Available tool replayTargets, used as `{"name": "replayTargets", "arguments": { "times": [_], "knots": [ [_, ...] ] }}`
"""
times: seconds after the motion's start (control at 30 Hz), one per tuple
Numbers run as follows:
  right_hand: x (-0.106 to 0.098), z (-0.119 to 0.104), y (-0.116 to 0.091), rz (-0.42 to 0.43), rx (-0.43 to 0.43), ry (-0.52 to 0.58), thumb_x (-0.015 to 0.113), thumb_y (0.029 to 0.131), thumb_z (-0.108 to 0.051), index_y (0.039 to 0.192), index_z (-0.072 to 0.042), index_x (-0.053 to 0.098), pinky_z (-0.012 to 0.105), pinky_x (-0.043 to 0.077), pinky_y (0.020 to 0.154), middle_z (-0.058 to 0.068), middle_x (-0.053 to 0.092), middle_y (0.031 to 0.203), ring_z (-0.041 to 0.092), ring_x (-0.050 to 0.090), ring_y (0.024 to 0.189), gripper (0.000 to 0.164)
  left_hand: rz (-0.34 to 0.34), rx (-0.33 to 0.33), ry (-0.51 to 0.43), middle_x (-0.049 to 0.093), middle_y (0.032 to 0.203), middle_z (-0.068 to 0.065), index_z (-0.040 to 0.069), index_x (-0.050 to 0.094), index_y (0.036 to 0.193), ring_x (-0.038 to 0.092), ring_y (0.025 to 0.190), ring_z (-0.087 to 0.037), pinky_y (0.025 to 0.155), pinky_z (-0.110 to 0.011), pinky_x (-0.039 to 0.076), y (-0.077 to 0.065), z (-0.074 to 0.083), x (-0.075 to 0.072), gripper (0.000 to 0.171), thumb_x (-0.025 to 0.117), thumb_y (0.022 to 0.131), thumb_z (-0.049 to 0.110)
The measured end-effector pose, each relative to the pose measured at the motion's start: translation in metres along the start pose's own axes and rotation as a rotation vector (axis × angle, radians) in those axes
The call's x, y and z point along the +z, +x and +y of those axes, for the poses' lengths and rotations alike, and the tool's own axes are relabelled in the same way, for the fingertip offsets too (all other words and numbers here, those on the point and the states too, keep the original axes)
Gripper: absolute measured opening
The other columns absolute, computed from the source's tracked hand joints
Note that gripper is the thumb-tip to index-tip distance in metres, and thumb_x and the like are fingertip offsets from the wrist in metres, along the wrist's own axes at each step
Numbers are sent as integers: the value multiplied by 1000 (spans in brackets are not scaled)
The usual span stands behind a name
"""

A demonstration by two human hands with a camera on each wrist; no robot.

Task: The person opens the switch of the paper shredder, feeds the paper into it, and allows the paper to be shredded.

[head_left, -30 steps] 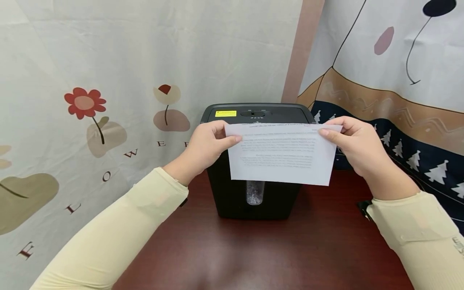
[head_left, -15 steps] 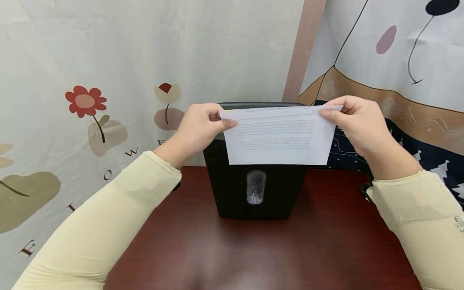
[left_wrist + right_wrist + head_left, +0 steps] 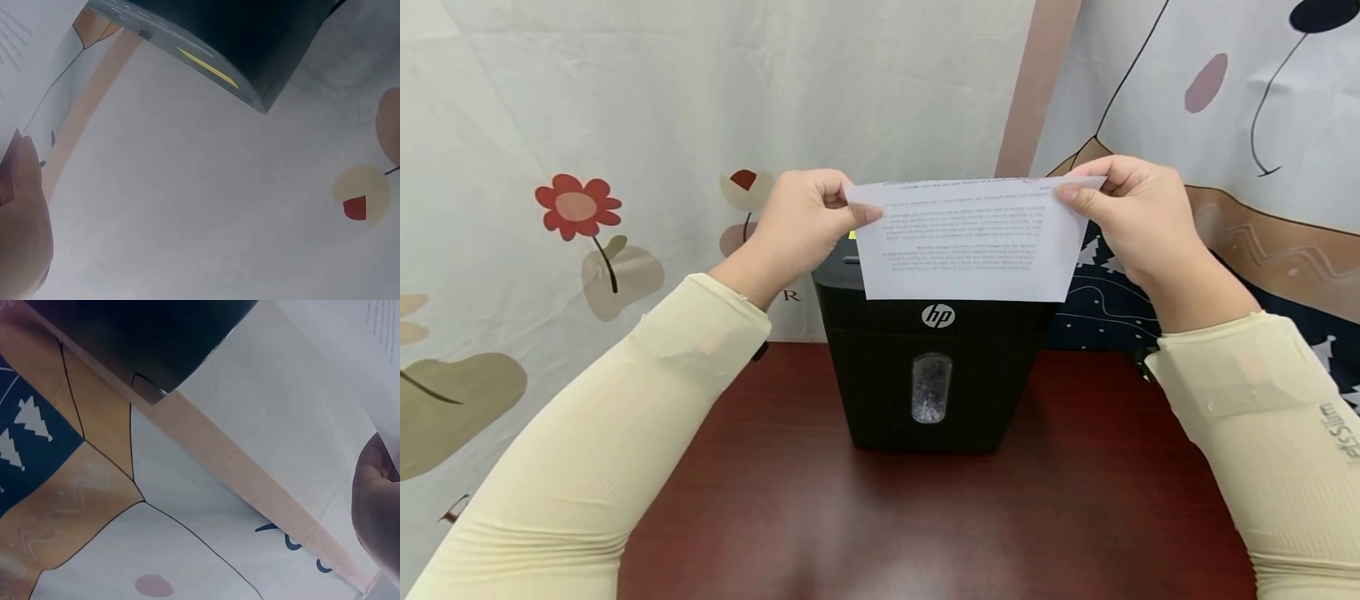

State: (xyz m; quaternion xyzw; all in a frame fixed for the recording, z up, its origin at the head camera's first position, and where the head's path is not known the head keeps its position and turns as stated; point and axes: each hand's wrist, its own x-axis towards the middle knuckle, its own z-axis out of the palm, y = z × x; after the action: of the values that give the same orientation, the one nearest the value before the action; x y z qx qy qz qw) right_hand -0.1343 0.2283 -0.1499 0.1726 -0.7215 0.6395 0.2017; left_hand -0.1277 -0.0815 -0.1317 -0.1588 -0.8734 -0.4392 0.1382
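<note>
A sheet of printed paper (image 3: pixel 966 242) is stretched between both hands, its lower edge in front of the upper part of a black HP paper shredder (image 3: pixel 880 367). My left hand (image 3: pixel 805 217) pinches the sheet's upper left corner between thumb and fingers. At the upper right corner my right hand (image 3: pixel 1138 212) pinches it the same way. Most of the shredder's top is hidden behind the sheet. In the left wrist view the left hand (image 3: pixel 25 219) shows at the left edge beside the paper. The right wrist view has the right hand (image 3: pixel 378 500) at its right edge.
The shredder stands on a dark red-brown table (image 3: pixel 940 517). In its front is a clear window (image 3: pixel 931 387) with shredded bits inside. A white flowered curtain (image 3: pixel 887 92) hangs behind and to the left; a patterned cloth (image 3: pixel 1285 242) hangs at the right.
Both hands have raised the paper, uncovering the shredder's window and then its HP logo. The corners stay pinched throughout, and the shredder has not moved.
</note>
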Motion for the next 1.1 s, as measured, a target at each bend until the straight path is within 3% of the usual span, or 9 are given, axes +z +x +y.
{"name": "replayTargets", "arguments": {
  "times": [0.17, 0.47, 0.63, 0.93, 1.1],
  "knots": [
    [3, 2, 6, 6, -16, 43, 74, 82, 1, 82, -3, 74, 16, 46, 60, -3, 69, 68, 8, 62, 65, 4, 11, 2, 4, 57, 57, 4, 4, 58, 65, 37, 66, -15, 47, -24, 21, 6, 1, -1, 28, 72, 87, 14],
    [7, 5, 19, 28, -4, -25, 74, 83, -4, 85, -1, 74, 14, 48, 61, -4, 67, 67, 7, 60, 66, 4, 14, -29, -66, 73, 86, -3, -1, 57, 71, 55, 88, -12, 60, -26, 31, 17, 0, -3, 25, 71, 88, 12],
    [10, 7, 26, 30, -2, -10, 75, 82, -2, 86, 0, 73, 14, 50, 60, -3, 67, 67, 6, 61, 64, 4, 19, -50, -104, 73, 88, -3, -1, 54, 72, 57, 90, -12, 61, -26, 31, 21, -1, -2, 26, 70, 89, 11],
    [15, 12, 33, 23, 28, -26, 72, 85, -1, 89, 0, 73, 15, 51, 62, -4, 67, 71, 7, 63, 68, 4, 37, -64, -85, 72, 90, -4, -2, 55, 74, 56, 91, -11, 64, -25, 32, 28, -8, -1, 26, 71, 89, 12],
    [18, 15, 35, 22, 23, -82, 71, 86, -3, 91, 1, 72, 15, 50, 60, -5, 66, 71, 7, 62, 72, 7, 46, -67, -80, 71, 90, -5, -2, 55, 73, 57, 92, -11, 67, -25, 35, 29, -13, -1, 27, 71, 88, 12]
  ]
}}
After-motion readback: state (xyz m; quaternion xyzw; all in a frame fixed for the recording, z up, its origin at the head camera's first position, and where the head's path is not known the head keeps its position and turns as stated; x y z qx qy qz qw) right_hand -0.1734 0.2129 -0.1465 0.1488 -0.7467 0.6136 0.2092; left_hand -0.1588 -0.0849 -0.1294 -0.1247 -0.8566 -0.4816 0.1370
